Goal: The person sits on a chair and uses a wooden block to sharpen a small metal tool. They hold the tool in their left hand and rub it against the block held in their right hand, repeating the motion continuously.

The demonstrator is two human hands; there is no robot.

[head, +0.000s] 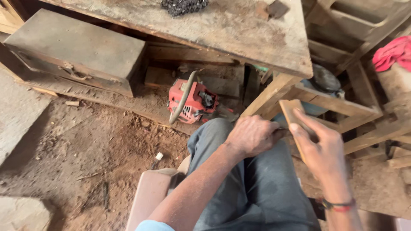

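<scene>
left hand: I see the left hand (252, 136) curled into a loose fist over the knee; fingers closed round something thin and dark, too small for me to tell what; its tip meets the lower edge of the wooden piece
right hand: right hand (320, 147) fingers stretched flat, pressed against the face of the wooden piece; thumb side towards the left hand; red-and-dark wristband (339, 205) on the wrist; slightly blurred
wooden piece: small flat wooden piece (292, 112), pale, held tilted between both hands, just in front of the workbench leg (270, 95), above the lap
lap: grey trousers (252, 184); person seated on a pinkish stool (150, 194)
bench: worn workbench top (222, 25) above; dark chain pile (184, 6) at its far edge
under bench: red chainsaw (192, 100) on the floor with a curved handle; well apart from the hands
left side: grey metal box (77, 49) on a low plank
right side: wooden frame pieces (338, 105); red cloth (391, 52) at the edge
floor: packed dirt with sawdust (85, 145)
</scene>
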